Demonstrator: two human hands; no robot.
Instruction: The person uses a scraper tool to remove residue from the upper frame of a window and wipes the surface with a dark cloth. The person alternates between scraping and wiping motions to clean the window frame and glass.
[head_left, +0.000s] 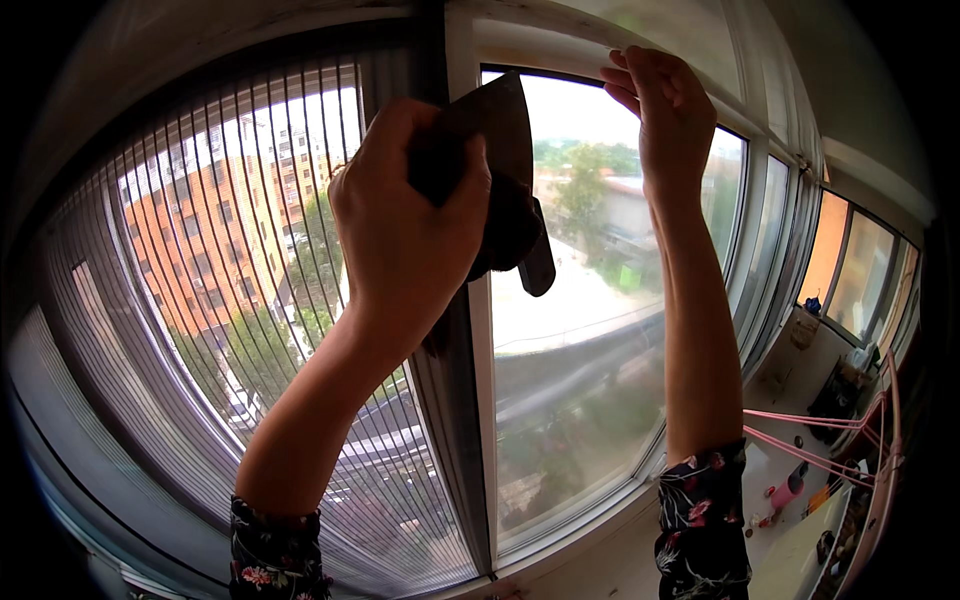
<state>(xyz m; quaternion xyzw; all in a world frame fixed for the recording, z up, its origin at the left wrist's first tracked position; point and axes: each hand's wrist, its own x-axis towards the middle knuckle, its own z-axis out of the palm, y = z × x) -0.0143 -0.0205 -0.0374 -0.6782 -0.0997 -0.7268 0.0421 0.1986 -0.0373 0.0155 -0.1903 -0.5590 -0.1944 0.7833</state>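
My left hand (409, 202) is raised in front of the post between two window panels. It grips a dark, fuzzy cloth (514, 225) together with a broad-bladed scraper or knife (499, 120). The blade points up, and its dark handle (536, 259) sticks out below the cloth. My right hand (667, 112) is up at the top rail of the white window frame (555, 49), fingers bent and fingertips at the rail. Whether anything small is between those fingertips cannot be made out. Behind both hands is the window glass (577, 300), hazy in its lower part.
A pleated insect screen (300, 225) covers the left window. At lower right stands a pink metal rack (889, 442) with bars reaching toward my right forearm. A pink cup-like container (787, 491) and other small items lie below. Another window (862, 262) is at far right.
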